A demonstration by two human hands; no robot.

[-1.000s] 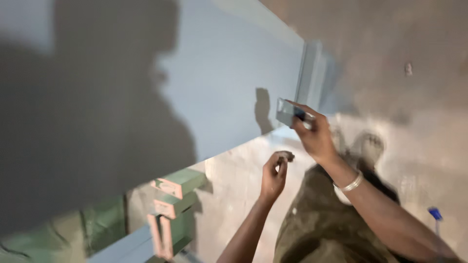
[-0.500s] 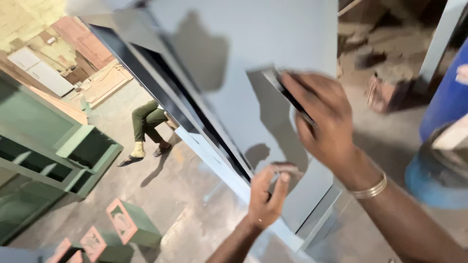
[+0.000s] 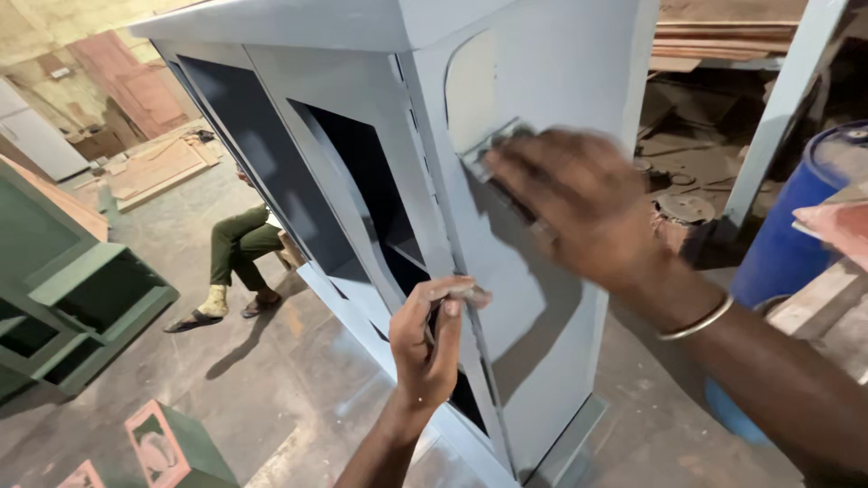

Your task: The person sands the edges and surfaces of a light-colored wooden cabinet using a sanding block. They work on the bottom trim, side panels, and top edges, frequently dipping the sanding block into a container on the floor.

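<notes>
My right hand lies flat against the side panel of the grey cabinet, fingers closed over a flat scraper whose pale edge shows just past my fingertips, high on the panel near the curved recess. The hand is blurred, so how tight the grip is I cannot tell exactly, only that the tool is pinned under my fingers. My left hand is lower, at the cabinet's front corner edge, thumb and forefinger pinched nearly shut on something small and pale (too small to say what).

To work this panel well, I judge the blade should stay flat to the surface, with even pressure along the length of the stroke, so it does not dig a groove; the left hand steadying the corner helps keep the cabinet from rocking.

I see no packages or labels I can make out. Around me: a blue barrel just right of the cabinet, green cabinets on the far left, a small green stool with a pink-rimmed face on the floor, and a seated person's legs in green trousers beyond the cabinet front. A pale upright post stands by the barrel.
</notes>
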